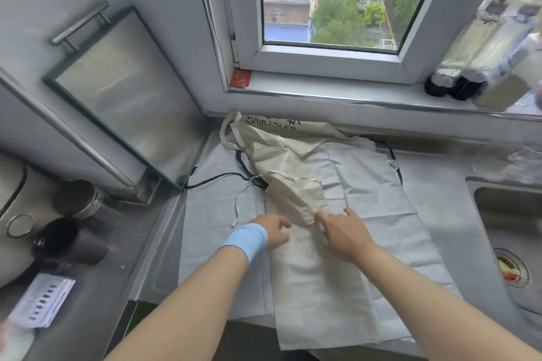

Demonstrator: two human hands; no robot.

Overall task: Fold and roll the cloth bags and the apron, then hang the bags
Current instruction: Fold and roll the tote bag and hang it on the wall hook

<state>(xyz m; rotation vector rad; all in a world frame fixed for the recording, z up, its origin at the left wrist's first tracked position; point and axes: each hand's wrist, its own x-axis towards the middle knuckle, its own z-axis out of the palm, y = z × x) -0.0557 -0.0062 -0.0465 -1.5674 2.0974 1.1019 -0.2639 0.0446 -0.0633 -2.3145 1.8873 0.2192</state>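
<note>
Left hand (274,233) loosely open on pale cloth (322,287); right hand (343,233) open, fingers spread, touching crumpled cream bag (293,199) on steel counter (440,214).

The left forearm (190,296) and right forearm (425,293) are bare, extend forward and converge toward the hands. Left hand (274,232): palm down, fingers loosely bent and spread, nothing gripped. A blue wrap (246,239) circles the wrist directly behind it. Right hand (344,233): palm down, just beside the left hand, not touching it. Its fingers (322,218) are straight and fanned, with nothing pinched.
</note>
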